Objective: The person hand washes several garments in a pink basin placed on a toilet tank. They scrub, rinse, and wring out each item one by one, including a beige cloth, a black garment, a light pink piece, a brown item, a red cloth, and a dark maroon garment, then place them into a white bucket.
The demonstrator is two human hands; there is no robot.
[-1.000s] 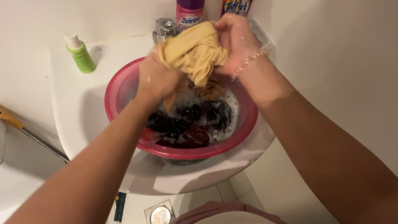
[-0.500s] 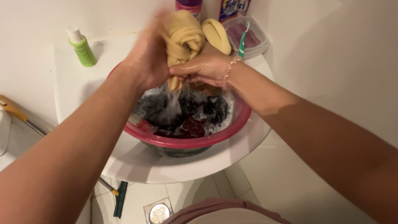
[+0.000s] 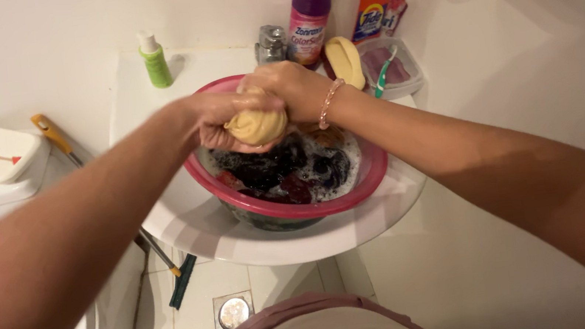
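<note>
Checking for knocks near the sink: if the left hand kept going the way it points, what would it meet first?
Beyond the yellow cloth ball it squeezes, the left hand would probably meet the right hand first, though depth is unclear.

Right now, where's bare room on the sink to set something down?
Free: sink ledge between green bottle and basin. Crowded: back right, with faucet, purple bottle, soap, tray. Both hands, left and right, squeeze the cloth.
</note>
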